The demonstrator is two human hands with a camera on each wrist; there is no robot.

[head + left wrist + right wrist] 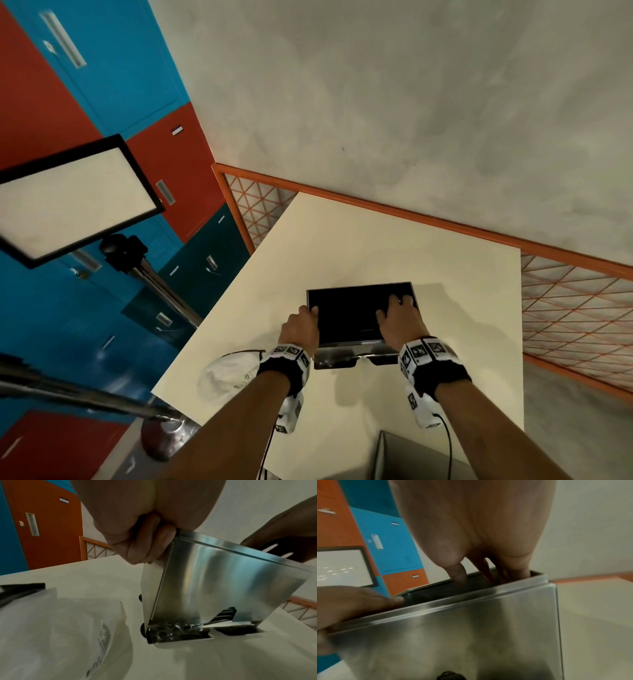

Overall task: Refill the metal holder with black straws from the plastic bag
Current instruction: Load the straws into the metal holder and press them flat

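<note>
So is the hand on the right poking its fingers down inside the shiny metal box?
Yes, the right hand's fingers dip below the open top rim of the metal holder.

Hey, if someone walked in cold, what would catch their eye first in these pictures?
Probably the shiny rectangular metal holder mid-table, its open top dark, with the left hand gripping its left rim and the right hand reaching inside. Next, the crumpled white plastic bag beside the left wrist, and the red and blue lockers at left.
</note>
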